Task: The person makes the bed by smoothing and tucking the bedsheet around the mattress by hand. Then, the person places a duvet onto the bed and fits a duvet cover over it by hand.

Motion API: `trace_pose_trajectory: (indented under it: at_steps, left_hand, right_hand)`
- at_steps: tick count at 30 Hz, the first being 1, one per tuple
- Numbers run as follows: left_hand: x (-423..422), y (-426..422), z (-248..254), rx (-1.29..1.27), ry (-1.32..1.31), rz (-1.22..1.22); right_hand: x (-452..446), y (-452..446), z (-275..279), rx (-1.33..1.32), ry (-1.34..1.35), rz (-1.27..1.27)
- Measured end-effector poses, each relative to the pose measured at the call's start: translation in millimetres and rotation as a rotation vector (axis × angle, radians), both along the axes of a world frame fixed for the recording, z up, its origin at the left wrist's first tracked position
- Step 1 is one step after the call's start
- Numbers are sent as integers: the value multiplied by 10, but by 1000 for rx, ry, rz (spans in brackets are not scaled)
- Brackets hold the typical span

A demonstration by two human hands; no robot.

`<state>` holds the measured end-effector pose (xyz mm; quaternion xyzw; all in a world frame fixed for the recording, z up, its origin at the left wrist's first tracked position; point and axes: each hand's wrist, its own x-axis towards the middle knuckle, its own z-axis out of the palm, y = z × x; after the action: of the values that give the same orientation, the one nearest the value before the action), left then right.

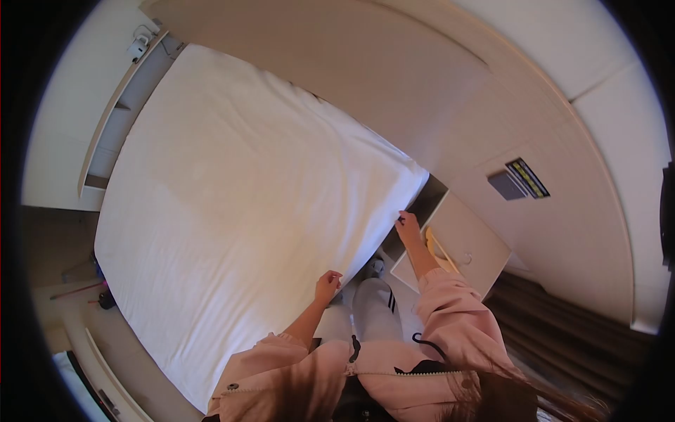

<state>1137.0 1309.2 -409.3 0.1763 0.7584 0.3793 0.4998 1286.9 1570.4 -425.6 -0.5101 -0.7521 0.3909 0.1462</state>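
A white sheet (232, 183) covers a mattress, with wrinkles along its near side and right corner. My left hand (328, 285) is over the mattress's near edge, its fingers curled; whether it grips any cloth is too small to tell. Close to the right corner of the mattress, my right hand (406, 224) is beside the sheet's edge with bent fingers. What lies between those fingers, if anything, cannot be made out.
A small cabinet (485, 243) with a yellow hanger (437, 246) stands right of the mattress. Beyond are a beige wall panel (450, 105) and a dark curtain (562, 323). A shelf (105, 148) runs along the left. My legs stand against the near edge.
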Motion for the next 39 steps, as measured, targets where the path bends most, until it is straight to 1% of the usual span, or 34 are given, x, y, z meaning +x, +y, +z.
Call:
trace_pose_trajectory:
  at_steps: [2,3,5,6,8,11,12,15,16,17,19,23,25,26,28,30,32,33,34,35,36,38,39]
  left_hand:
    - [88,189,-92,3,12,9]
    - [118,294,-119,2,13,27]
    - [174,422,-224,-21,-39,30]
    - [187,485,-284,-25,-39,47]
    - [163,661,-358,19,-18,49]
    - [53,1026,-478,56,-35,74]
    - [2,1153,-517,56,-34,83]
    - [-131,1478,-645,87,20,40]
    - [-158,1572,-682,97,28,37]
    - [-180,1664,-714,107,35,32]
    - [-210,1807,-768,127,1,59]
    - [-252,2059,-810,174,-35,60]
    - [-292,2191,-759,160,-13,25]
    - [-284,2241,-762,149,14,-12]
    - [-266,2305,-759,154,12,-10]
    - [-262,2341,-773,157,18,-12]
    - [-281,2367,-764,236,-23,57]
    - [-310,2382,-741,235,-26,53]
    - [-363,2418,-657,270,-24,164]
    - [-423,2467,-562,305,-22,274]
    - [-497,2525,-474,304,-24,272]
    - [-673,2641,-292,331,56,456]
    - [-750,2694,-198,328,54,454]
  right_hand:
    - [58,363,-215,105,-57,-118]
    - [103,545,-290,104,-55,-100]
    - [159,826,-360,221,-161,-101]
    - [167,944,-403,218,-159,-83]
    - [168,1175,-532,230,-210,-168]
    - [169,1463,-728,221,-217,-173]
    - [162,1547,-793,181,-218,-171]
    - [63,1691,-912,133,-200,-124]
    - [0,1692,-920,176,-141,-140]
    - [-61,1703,-920,174,-144,-133]
    - [-165,1671,-945,24,-231,-313]
    - [-253,1645,-1058,26,-338,-362]
    - [-206,1613,-1124,129,-42,-382]
    - [-240,1572,-1050,131,-54,-381]
    - [-399,1417,-867,52,144,-621]
    - [-498,1295,-662,31,105,-654]
    - [-596,1125,-418,9,70,-691]
    - [-630,1000,-283,-5,119,-596]
    - [-673,860,-165,-20,169,-500]
    - [-723,694,-73,63,151,-370]
    - [-778,539,-2,146,133,-238]
    - [-894,325,95,175,157,49]
    - [-986,274,122,280,167,157]
